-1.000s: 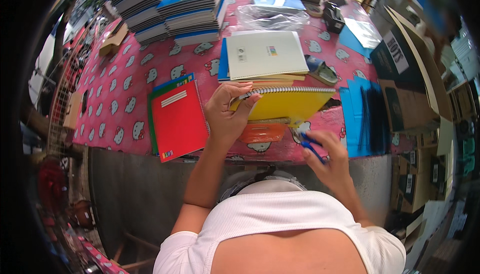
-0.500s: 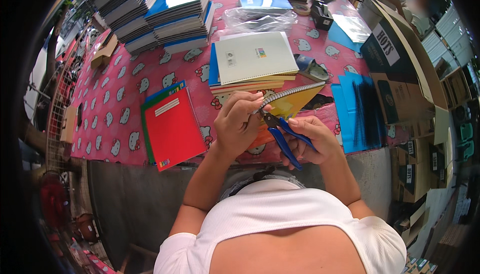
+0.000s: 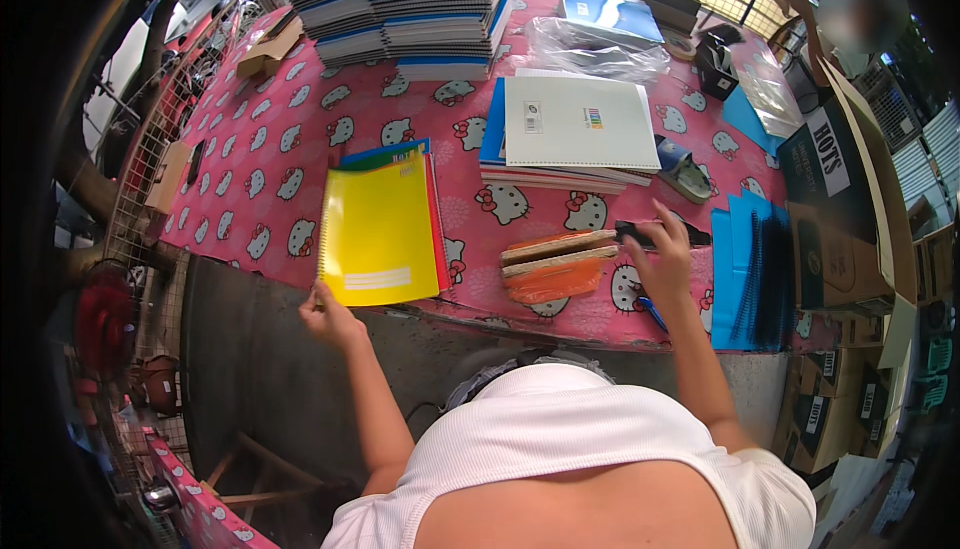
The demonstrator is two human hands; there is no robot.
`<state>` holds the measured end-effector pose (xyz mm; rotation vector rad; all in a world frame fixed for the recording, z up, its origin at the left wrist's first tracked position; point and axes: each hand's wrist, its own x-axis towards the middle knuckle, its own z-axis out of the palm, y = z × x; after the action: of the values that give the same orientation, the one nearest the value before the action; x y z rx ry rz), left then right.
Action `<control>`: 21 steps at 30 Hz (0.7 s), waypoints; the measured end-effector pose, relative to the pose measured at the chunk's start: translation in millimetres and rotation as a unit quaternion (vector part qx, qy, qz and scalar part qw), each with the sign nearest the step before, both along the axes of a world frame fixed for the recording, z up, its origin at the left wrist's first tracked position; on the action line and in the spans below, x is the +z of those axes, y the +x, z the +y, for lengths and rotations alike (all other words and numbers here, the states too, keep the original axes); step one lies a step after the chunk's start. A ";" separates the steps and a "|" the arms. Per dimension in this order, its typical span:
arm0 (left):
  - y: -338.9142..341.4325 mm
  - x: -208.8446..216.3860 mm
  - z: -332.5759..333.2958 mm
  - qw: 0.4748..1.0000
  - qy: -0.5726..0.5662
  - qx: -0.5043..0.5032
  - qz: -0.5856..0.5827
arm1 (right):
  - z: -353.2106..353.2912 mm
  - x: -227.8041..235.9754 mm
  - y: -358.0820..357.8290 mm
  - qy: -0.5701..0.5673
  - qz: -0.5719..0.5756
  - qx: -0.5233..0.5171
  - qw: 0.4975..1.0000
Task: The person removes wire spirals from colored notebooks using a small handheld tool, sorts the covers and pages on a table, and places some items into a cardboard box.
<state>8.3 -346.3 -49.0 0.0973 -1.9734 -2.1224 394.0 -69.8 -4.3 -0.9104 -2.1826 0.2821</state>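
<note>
My left hand (image 3: 335, 320) pinches the lower left corner of a yellow spiral notebook (image 3: 380, 229), which lies on a red notebook (image 3: 437, 219) and others with blue and green covers. Above the front right of the table, my right hand (image 3: 660, 254) is open, its fingers apart and nothing held. Beside its wrist are the blue-handled cutting pliers (image 3: 653, 314), mostly hidden by the arm. A dark flat object (image 3: 695, 236) lies behind the hand. Left of it stands an orange-wrapped block (image 3: 552, 284) with pale wooden slats along its top.
A pile of notebooks with a white sheet (image 3: 580, 124) on top sits mid-table, a slipper (image 3: 685, 169) beside it. Tall notebook stacks (image 3: 440, 19) stand at the back left. Blue covers and black coils (image 3: 755, 279) lie right, near a large carton (image 3: 840, 199). Another person (image 3: 860, 19) is at the far right.
The yellow notebook has moved from between my hands to the left, onto the red one. My right hand has let go of the pliers. The orange block is now uncovered.
</note>
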 end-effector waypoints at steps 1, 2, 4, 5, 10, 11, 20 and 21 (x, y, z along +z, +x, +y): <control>-3.3 -18.0 -3.3 0.992 -0.122 0.031 -0.001 | 11.5 15.1 -29.9 0.025 0.020 0.025 0.999; -9.4 -34.4 -10.6 0.992 -0.094 0.042 0.077 | 20.4 26.1 -59.8 0.036 -0.002 0.056 0.998; -13.3 -36.3 -8.1 0.963 -0.231 0.058 0.126 | 35.0 36.7 -114.5 0.065 -0.062 0.092 0.992; -18.7 -43.4 -17.1 0.937 -0.272 0.082 0.203 | 36.1 37.2 -142.4 0.080 -0.099 0.112 0.986; 63.3 -22.5 44.2 0.813 -0.499 -0.084 0.288 | 74.4 15.7 -190.4 0.086 -0.172 0.147 0.970; 75.9 -23.9 48.7 0.768 -0.564 -0.127 0.274 | 80.1 15.5 -192.1 0.043 -0.179 0.171 0.968; 48.0 -54.9 51.4 0.775 -0.541 -0.140 0.295 | 80.0 8.4 -201.8 0.244 -0.269 0.145 0.920; 42.8 -54.6 50.1 0.775 -0.541 -0.143 0.294 | 81.4 4.3 -201.4 0.227 -0.276 0.147 0.922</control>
<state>51.1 -296.2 -103.6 -0.9737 -2.4675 -0.6247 192.6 11.6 0.0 -0.4208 -2.7387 -0.3836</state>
